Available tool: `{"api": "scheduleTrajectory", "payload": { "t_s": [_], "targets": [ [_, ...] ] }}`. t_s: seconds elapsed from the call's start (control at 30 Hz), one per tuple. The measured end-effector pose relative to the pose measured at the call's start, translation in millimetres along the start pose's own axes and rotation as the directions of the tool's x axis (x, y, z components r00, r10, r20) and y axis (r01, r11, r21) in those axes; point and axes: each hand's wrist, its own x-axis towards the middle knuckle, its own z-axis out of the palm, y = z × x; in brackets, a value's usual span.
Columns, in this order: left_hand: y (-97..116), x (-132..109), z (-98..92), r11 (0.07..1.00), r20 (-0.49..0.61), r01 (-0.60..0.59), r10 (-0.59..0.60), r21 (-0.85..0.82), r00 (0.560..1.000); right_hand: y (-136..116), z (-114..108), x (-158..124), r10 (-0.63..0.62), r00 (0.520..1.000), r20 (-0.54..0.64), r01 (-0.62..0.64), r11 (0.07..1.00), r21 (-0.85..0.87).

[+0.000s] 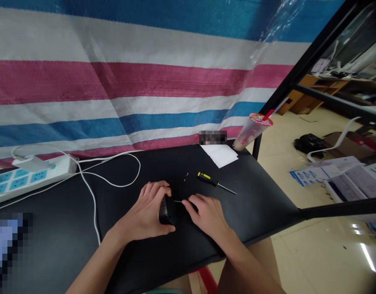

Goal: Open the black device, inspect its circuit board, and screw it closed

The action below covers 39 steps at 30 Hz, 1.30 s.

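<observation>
My left hand [149, 210] is curled around a small black device [167, 210] that lies on the black table [261, 204]. My right hand [206, 214] sits just right of it, fingers pinched on a thin metal tool [179, 201] whose tip points at the device. A second screwdriver with a yellow and black handle [212, 182] lies on the table beyond my right hand. A few tiny screws [185, 176] lie to its left.
A white power strip [28, 173] with white cables [114, 171] lies at the back left. A white paper [221, 154] and a plastic cup [252, 130] stand at the back right corner. A striped tarp [129, 81] hangs behind. Papers [334, 173] lie on the floor at right.
</observation>
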Motion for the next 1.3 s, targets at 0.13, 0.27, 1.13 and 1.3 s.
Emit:
{"api": "scheduleTrajectory", "payload": {
  "t_s": [0.13,0.27,1.13,1.3],
  "targets": [
    [2.3,-0.9,0.8,1.000,-0.018,-0.021,0.021,0.023,1.000,0.4,0.2,0.1,-0.001,1.000,-0.009,0.001,1.000,0.004],
    [3.5,-2.3,1.5,0.999,-0.041,-0.032,0.033,0.029,0.999,-0.2,-0.9,0.5,-0.005,1.000,-0.005,0.005,1.000,0.017],
    [-0.5,-4.3,7.2,0.995,-0.038,-0.072,0.075,0.070,0.996,-2.6,-2.0,0.8,0.013,1.000,0.008,-0.014,0.999,0.048],
    [-0.3,-4.5,9.9,0.990,-0.064,-0.078,0.085,0.115,0.994,-3.2,-1.1,0.8,0.019,1.000,0.005,-0.019,0.999,0.043]
  ]
}}
